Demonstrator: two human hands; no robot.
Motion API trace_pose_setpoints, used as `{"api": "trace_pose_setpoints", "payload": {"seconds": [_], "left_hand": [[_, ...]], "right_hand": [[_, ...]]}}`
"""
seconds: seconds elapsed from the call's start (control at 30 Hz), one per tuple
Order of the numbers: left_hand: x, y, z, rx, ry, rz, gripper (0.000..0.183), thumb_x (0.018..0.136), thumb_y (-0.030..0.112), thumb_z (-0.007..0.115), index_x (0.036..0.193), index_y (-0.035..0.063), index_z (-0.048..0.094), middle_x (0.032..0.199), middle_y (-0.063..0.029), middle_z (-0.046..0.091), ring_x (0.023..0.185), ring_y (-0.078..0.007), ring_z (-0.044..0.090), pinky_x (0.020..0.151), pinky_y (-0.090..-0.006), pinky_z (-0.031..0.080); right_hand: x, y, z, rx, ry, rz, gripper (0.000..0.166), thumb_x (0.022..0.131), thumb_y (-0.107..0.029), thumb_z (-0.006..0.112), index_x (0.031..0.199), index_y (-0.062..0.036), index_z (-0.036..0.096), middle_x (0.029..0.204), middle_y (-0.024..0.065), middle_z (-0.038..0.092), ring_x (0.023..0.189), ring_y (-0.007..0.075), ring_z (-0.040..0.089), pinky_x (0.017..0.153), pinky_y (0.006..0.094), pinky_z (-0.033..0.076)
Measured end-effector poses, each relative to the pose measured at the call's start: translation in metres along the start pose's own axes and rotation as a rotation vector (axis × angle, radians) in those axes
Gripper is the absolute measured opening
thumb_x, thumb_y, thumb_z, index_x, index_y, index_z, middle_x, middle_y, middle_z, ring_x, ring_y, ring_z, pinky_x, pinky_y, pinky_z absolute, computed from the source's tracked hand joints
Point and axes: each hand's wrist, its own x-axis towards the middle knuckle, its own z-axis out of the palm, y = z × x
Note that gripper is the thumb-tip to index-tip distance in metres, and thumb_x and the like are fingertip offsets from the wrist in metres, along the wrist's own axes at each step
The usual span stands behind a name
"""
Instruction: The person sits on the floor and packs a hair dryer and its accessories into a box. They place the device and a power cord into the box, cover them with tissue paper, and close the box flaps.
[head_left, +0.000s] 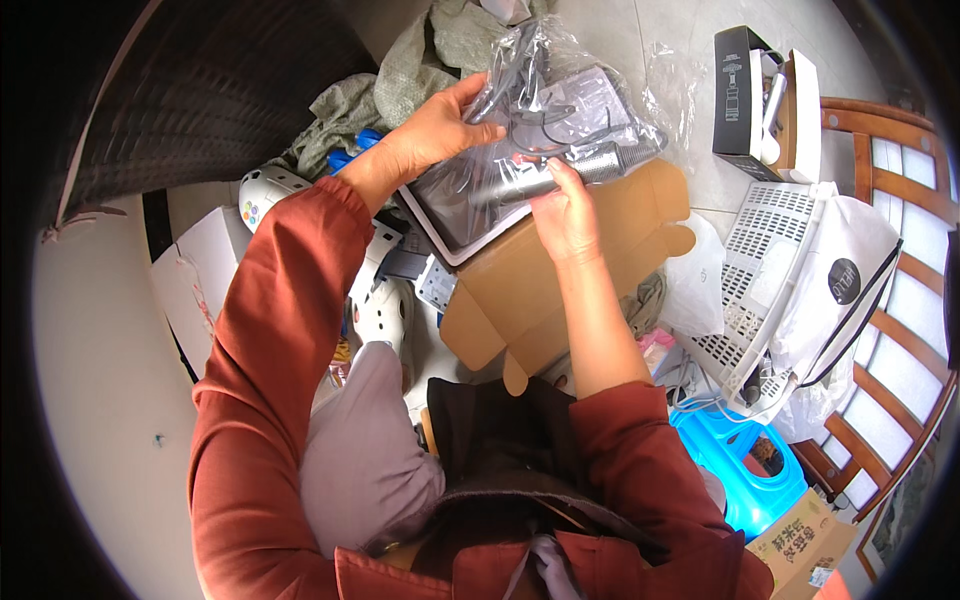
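Note:
My left hand (442, 127) grips the upper left part of a clear plastic bag (547, 82), thumb and fingers closed on the film. In the bag lie a grey cylindrical device (555, 176) with a ribbed end, a grey cable and a printed sheet (581, 101). My right hand (566, 210) supports the device from below through the film, its thumb along the side. Beneath the bag is an opened cardboard box (525, 292) with a dark, white-edged inner part (465, 217); whether that is a tray or an item cannot be told.
White clogs (382, 315) and woven sacking (412, 75) lie left and beyond. At right stand a black-and-white box (735, 105) with a device inside, a white perforated basket (739, 277), a white bag (832, 277), a blue plastic stool (750, 480) and a wooden slatted frame (907, 277).

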Motion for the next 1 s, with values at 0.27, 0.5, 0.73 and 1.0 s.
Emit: {"api": "trace_pose_setpoints", "payload": {"seconds": [0.27, 0.5, 0.73, 1.0], "left_hand": [[-0.048, 0.026, 0.011, -0.044, -0.254, -0.026, 0.086, 0.071, 0.012, 0.075, 0.136, 0.0025, 0.021, 0.125, -0.0076, 0.044, 0.117, -0.0156, 0.038, 0.101, -0.0301, 0.029], [-0.091, 0.030, 0.035, 0.611, -0.201, 0.344, 0.073, 0.073, 0.029, 0.073, 0.129, 0.0038, 0.034, 0.120, -0.0135, 0.040, 0.117, -0.0266, 0.038, 0.098, -0.0362, 0.031], [-0.107, 0.034, 0.052, 0.796, -0.121, 0.638, 0.063, 0.067, 0.028, 0.072, 0.117, 0.0021, 0.044, 0.114, -0.0159, 0.044, 0.105, -0.0352, 0.044, 0.089, -0.0436, 0.035], [-0.122, 0.025, 0.069, 0.909, -0.046, 0.614, 0.061, 0.059, -0.002, 0.062, 0.116, 0.0127, 0.050, 0.108, -0.0151, 0.044, 0.099, -0.0336, 0.043, 0.089, -0.0434, 0.034]], "right_hand": [[-0.051, -0.032, 0.040, -0.283, -0.125, -0.174, 0.052, 0.077, -0.010, 0.064, 0.123, -0.0029, 0.042, 0.111, 0.0076, 0.053, 0.103, 0.0189, 0.051, 0.091, 0.0325, 0.040], [-0.092, -0.029, 0.059, -0.304, -0.141, -0.143, 0.053, 0.072, -0.007, 0.068, 0.119, -0.0042, 0.044, 0.109, 0.0038, 0.051, 0.098, 0.0138, 0.049, 0.085, 0.0281, 0.041], [-0.116, -0.020, 0.065, -0.436, -0.115, -0.247, 0.049, 0.073, -0.008, 0.068, 0.117, -0.0038, 0.046, 0.109, 0.0035, 0.051, 0.100, 0.0136, 0.049, 0.084, 0.0281, 0.042], [-0.137, -0.021, 0.069, -0.399, 0.228, -0.430, 0.031, 0.084, -0.008, 0.052, 0.114, 0.0001, 0.047, 0.122, 0.0160, 0.048, 0.114, 0.0252, 0.046, 0.099, 0.0418, 0.034]]}}
